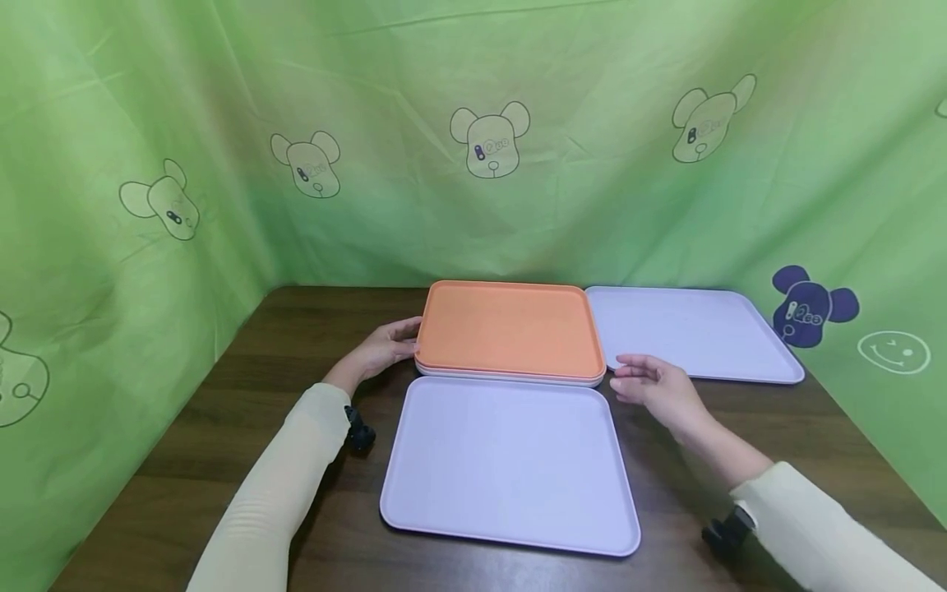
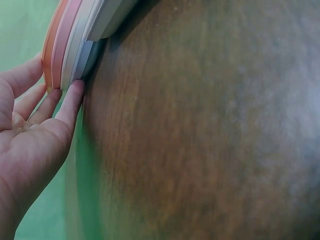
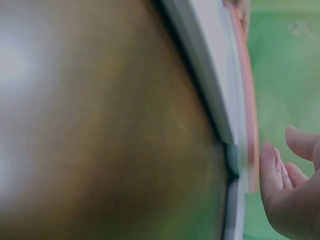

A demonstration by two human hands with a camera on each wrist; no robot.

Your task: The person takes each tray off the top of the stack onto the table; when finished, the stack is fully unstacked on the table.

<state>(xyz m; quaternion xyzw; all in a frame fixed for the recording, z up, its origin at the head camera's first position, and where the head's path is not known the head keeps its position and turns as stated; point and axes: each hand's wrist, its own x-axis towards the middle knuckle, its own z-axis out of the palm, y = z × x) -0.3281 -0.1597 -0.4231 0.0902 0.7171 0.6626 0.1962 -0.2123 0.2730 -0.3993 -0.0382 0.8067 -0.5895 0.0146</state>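
Lying with its long axis running left to right, the stack (image 1: 510, 329) sits between the two hands on the tabletop (image 1: 244, 362). The left hand (image 1: 381, 347) is nearer: its spread digits touch the stack's left edge. The right hand (image 1: 658, 393), thumb parted from the fingers and holding nothing, hovers just beside the right edge, near the front corner. On top is an orange tray (image 1: 510, 321), low-rimmed and round-cornered, with pink and paler edges beneath. One lilac tray (image 1: 510, 460) lies in front, another (image 1: 688, 333) to the right.

Orange top tray (image 1: 512, 327), pale lavender trays (image 1: 510, 464), bear-patterned green curtain (image 1: 385, 230), brown wood-grain table (image 1: 244, 395)
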